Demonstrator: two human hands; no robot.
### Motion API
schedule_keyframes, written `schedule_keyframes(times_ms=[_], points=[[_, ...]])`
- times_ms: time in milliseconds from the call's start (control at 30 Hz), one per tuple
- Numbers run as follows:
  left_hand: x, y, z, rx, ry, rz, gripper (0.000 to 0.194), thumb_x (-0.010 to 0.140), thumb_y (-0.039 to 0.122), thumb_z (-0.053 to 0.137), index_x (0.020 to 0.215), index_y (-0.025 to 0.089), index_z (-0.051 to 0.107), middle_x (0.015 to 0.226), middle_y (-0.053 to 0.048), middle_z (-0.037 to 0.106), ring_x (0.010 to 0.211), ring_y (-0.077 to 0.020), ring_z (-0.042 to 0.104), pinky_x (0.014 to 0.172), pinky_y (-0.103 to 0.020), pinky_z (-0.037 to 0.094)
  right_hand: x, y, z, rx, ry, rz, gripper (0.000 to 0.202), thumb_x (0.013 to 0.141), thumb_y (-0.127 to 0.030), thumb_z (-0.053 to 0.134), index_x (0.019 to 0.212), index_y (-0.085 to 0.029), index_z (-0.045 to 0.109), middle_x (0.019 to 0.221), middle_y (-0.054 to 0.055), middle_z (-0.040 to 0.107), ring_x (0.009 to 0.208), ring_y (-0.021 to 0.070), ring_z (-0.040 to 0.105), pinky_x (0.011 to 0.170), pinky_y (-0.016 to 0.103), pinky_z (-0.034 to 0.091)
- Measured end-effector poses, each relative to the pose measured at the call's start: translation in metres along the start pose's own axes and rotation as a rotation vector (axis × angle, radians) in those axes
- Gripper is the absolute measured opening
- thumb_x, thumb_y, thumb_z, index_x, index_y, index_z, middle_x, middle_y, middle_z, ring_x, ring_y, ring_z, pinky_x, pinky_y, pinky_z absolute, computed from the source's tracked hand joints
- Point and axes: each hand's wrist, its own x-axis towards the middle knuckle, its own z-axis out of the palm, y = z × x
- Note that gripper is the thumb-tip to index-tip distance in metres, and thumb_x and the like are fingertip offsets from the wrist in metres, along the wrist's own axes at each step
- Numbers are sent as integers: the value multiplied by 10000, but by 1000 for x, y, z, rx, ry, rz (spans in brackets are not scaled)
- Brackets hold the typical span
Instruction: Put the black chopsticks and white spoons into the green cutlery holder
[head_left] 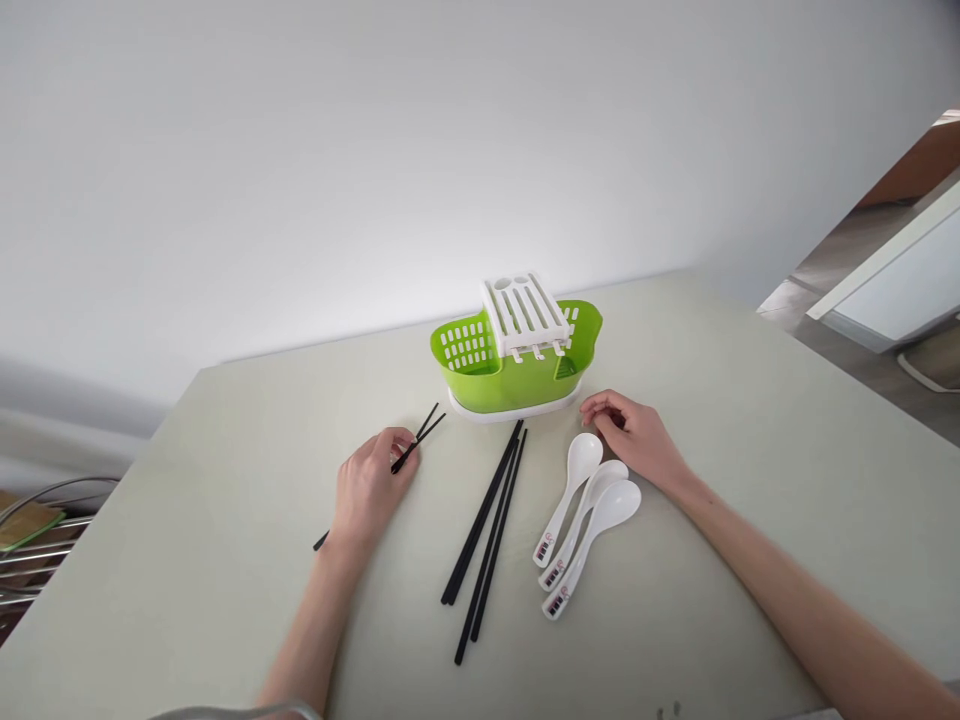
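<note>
A pair of black chopsticks (429,426) is held in my left hand (373,482), left of the basket. Their thin tips cross beyond my fingers, and one thick end shows by the wrist. My right hand (634,434) rests on the table with fingers loosely curled, thumb apart, holding nothing. Just left of it lie three white spoons (616,503), bowls pointing away from me and printed handles toward me. More black chopsticks (486,530) lie loose between my hands. Behind them stands a green basket (517,390) with a white slotted holder (523,308) across its middle.
The pale tabletop (240,520) reaches back to a plain wall (360,180). Small white hooks (538,352) stick out from the holder's front. A metal rack (45,555) is past the left table edge, and a white panel (892,280) is beyond the right edge.
</note>
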Motion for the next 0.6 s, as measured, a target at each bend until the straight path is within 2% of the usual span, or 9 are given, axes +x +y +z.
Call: schedule_keyframes(times_ms=[167,233,300,433,533,600], points=[[-1,-5,7,-104,63,-78,264,974,383,597,1203,278,680,1024,-25,801,883,-224,752,785,-344,561,0,2,0,-11,-1,4,218,905,-268,488,936,-242,702,905,29,754,693,172,599,648,309,449],[0,-3,7,-219,81,-116,290,968,401,620,1217,276,702,1038,-27,809,923,-224,762,868,-357,574,0,1,0,-12,-2,6,217,905,-270,490,938,-243,702,914,28,754,698,173,600,651,311,449],[1,2,5,-365,100,-192,316,958,432,643,1213,263,723,1019,-28,813,878,-207,763,896,-350,576,0,1,0,-6,-3,10,216,905,-272,490,937,-243,702,918,29,754,703,175,603,650,311,449],[2,11,-2,-518,203,-324,366,933,493,671,1174,231,757,970,-40,794,738,-166,691,710,-287,542,1,0,-1,8,-7,9,212,909,-267,493,941,-243,701,910,29,750,734,182,621,670,312,457],[-2,12,-9,-612,354,-284,282,902,451,686,1015,198,741,846,-26,718,678,-141,586,611,-257,468,1,0,-1,9,-3,3,211,909,-257,492,943,-243,700,906,28,750,746,184,626,692,316,465],[-2,10,-14,-690,519,-241,205,848,393,709,859,197,653,718,14,580,618,-119,469,571,-249,412,2,0,-1,11,-1,4,215,906,-249,490,947,-243,701,906,26,750,744,182,623,697,315,467]])
